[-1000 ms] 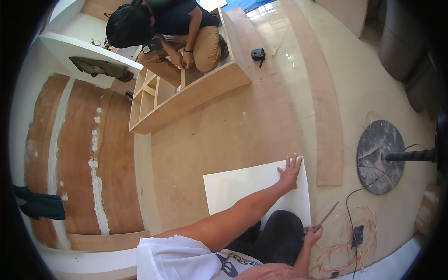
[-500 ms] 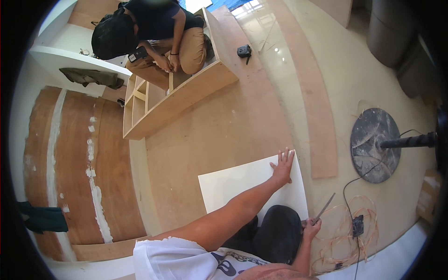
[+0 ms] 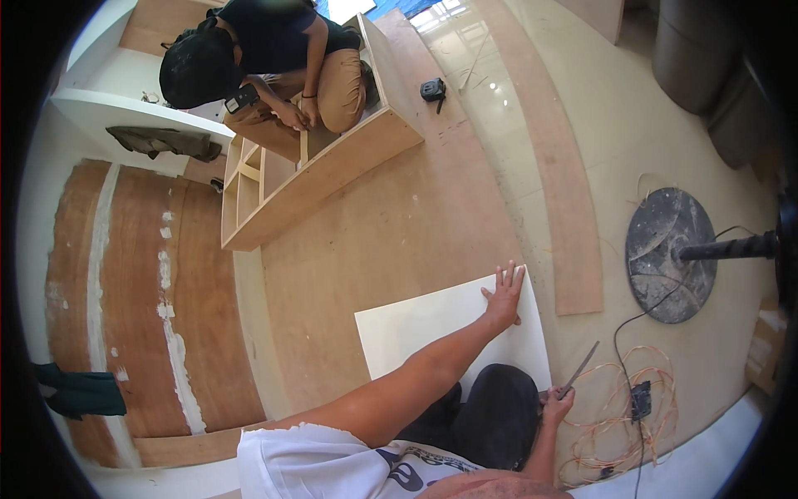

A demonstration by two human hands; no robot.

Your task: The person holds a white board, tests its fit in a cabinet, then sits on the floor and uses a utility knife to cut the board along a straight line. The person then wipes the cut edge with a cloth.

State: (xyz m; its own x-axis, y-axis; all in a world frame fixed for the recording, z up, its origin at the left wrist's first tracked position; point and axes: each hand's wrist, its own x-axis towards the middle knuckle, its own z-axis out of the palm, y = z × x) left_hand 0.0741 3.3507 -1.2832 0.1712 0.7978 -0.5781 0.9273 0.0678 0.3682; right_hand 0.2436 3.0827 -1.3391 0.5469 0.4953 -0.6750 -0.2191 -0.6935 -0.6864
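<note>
**White sheet (image 3: 440, 320) laid flat, no cut showing**

A plywood panel (image 3: 391, 224) runs beneath and beyond the sheet; past the sheet's far edge, toward its left, sits a wooden shelf frame (image 3: 328, 179). The sheet lies before me, partly hidden by my arm (image 3: 424, 370) and knee (image 3: 503, 395). Of my 2 hands, the left hand (image 3: 503, 305) rests spread near its far right corner, grasping nothing. The right hand (image 3: 557, 406), just beside its right edge, is wrapped around 1 thin tool (image 3: 580, 368) pointing away. Laying and steadying look done; no tool work appears done; what else is left, I can't tell.
</note>
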